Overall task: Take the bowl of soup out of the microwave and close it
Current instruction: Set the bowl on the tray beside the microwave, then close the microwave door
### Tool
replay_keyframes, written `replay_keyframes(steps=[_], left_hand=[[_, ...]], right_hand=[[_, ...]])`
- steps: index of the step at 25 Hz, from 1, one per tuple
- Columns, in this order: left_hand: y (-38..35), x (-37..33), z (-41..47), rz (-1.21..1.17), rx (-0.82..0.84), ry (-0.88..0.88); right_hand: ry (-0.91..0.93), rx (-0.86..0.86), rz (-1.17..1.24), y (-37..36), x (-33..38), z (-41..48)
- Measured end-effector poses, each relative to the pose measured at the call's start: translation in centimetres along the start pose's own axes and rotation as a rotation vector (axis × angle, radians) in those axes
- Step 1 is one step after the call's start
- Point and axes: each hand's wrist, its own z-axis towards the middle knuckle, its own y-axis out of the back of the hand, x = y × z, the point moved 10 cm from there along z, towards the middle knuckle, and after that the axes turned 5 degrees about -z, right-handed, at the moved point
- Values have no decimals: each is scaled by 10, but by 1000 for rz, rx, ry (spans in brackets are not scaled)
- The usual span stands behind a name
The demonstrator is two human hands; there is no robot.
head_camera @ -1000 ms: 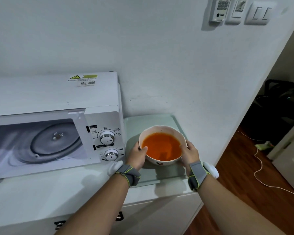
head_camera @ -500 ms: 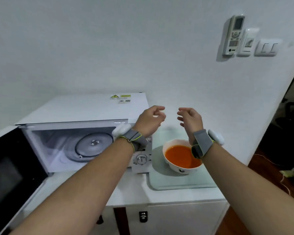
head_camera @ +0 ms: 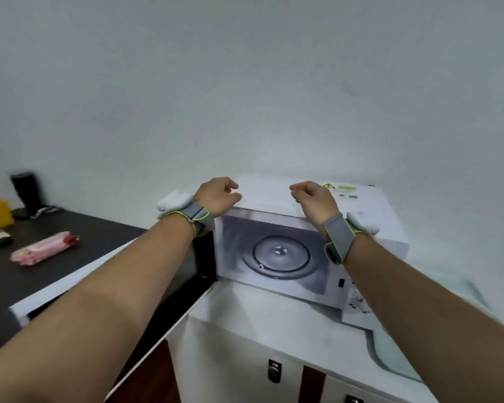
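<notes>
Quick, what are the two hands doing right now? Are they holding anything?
Left hand: empty, fingers loosely curled, raised in front of the open microwave.
Right hand: empty too, fingers loosely curled, holding nothing.

1. The microwave (head_camera: 317, 245) stands on a cabinet (head_camera: 245, 330), against the wall.
2. Its door (head_camera: 146, 286) hangs open to the left; a turntable (head_camera: 277, 257) lies inside.
3. Left of the cabinet is a table (head_camera: 41, 274) bearing a packet (head_camera: 44, 248), with a cup (head_camera: 26, 190) behind it.
4. A mat (head_camera: 390, 353) lies on the cabinet, right of the microwave.
</notes>
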Motion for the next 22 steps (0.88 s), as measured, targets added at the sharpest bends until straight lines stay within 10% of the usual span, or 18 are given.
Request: replay_keyframes(steps=[8,22], left_hand=[[-16,26,-13,296,159,21],[-75,-37,-35,421,289,-186]], right_hand=[[-23,95,-617,3,-51,4],[38,92,-631,48,-55,-20]])
